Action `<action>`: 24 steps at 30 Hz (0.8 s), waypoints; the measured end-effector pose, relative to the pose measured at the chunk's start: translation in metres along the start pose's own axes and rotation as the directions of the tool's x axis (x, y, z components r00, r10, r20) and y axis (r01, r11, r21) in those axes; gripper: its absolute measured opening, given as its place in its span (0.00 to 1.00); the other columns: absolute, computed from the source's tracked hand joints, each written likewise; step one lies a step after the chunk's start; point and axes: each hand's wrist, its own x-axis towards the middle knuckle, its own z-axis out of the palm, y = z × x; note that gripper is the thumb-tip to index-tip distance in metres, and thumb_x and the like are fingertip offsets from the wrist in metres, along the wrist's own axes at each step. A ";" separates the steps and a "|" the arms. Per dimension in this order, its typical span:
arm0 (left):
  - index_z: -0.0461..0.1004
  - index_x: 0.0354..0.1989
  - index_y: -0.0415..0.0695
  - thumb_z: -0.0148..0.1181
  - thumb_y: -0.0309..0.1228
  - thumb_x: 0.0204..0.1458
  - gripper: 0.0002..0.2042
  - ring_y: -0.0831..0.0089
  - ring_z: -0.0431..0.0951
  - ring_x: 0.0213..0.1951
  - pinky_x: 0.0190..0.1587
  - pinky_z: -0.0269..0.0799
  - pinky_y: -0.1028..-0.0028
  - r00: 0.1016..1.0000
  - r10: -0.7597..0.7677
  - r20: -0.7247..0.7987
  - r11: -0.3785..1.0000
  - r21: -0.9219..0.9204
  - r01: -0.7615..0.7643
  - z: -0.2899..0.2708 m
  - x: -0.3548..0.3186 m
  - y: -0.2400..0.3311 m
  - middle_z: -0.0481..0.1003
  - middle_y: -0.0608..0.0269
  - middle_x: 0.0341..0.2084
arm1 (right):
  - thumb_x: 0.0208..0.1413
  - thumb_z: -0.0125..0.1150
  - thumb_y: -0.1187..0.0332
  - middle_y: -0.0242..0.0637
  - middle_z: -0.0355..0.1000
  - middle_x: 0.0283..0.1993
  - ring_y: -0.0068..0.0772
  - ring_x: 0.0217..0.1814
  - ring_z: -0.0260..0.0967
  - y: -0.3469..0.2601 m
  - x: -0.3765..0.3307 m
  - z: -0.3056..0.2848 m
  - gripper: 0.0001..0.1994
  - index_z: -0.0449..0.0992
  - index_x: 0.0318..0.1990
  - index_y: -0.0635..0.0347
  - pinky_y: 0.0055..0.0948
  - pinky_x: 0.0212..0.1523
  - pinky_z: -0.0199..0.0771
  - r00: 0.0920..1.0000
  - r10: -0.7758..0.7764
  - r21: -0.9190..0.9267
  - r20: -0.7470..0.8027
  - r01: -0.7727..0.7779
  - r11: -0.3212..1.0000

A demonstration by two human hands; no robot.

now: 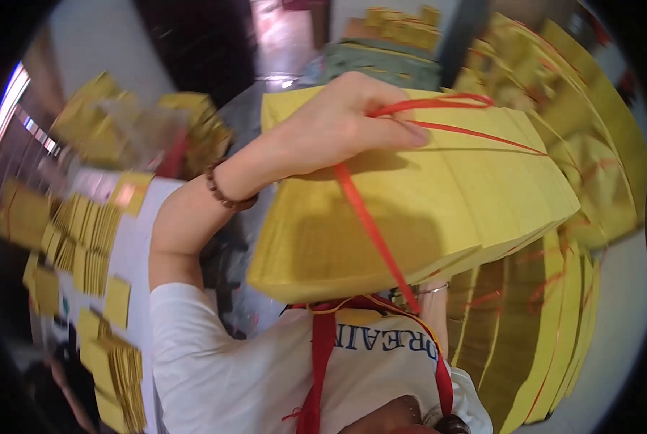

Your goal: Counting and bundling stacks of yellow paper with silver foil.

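My left hand (356, 116) is closed around a red plastic strap (370, 224) at the top of a large bundle of yellow paper (483, 192). The strap is looped around the bundle, and a slack loop of it rises at the right of my fingers. The bundle hangs tilted in front of my chest, with a shadow across its face. Of my right arm, only the wrist and forearm (435, 315) show, below the bundle's lower edge. My right hand is hidden by the bundle, so I cannot see its fingers.
A white table (137, 242) on the left bears several stacks of yellow paper (92, 242). More strapped yellow bundles (555, 318) stand close at the right. At the back are a green bundle (378, 64) and, at left, yellow packets (95, 119). Another person's arm (66, 387) shows at lower left.
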 end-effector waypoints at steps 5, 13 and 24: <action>0.70 0.22 0.41 0.57 0.34 0.49 0.10 0.90 0.58 0.21 0.22 0.50 0.83 0.945 -0.254 -0.208 0.967 -0.073 0.244 -0.056 -0.081 -0.005 0.64 0.76 0.16 | 0.54 0.39 0.43 0.36 0.61 0.57 0.40 0.59 0.56 0.092 0.017 0.036 0.29 0.63 0.55 0.53 0.44 0.59 0.54 0.948 0.315 -0.029 0.041 -0.314 0.949; 0.70 0.21 0.41 0.55 0.42 0.51 0.16 0.90 0.54 0.17 0.18 0.46 0.81 0.704 -0.455 -0.545 0.870 -0.103 0.482 -0.111 -0.171 -0.008 0.58 0.79 0.13 | 0.54 0.39 0.43 0.36 0.61 0.57 0.41 0.60 0.56 0.195 0.037 0.084 0.29 0.63 0.55 0.53 0.44 0.59 0.54 0.793 0.603 -0.087 0.086 -0.597 0.797; 0.71 0.23 0.38 0.53 0.42 0.52 0.17 0.87 0.57 0.19 0.20 0.50 0.81 0.419 -0.464 -0.781 0.670 0.000 0.742 -0.154 -0.238 0.009 0.60 0.76 0.14 | 0.54 0.39 0.44 0.37 0.61 0.58 0.41 0.60 0.55 0.264 0.092 0.132 0.28 0.63 0.55 0.53 0.44 0.59 0.54 0.564 0.819 -0.149 0.101 -0.806 0.573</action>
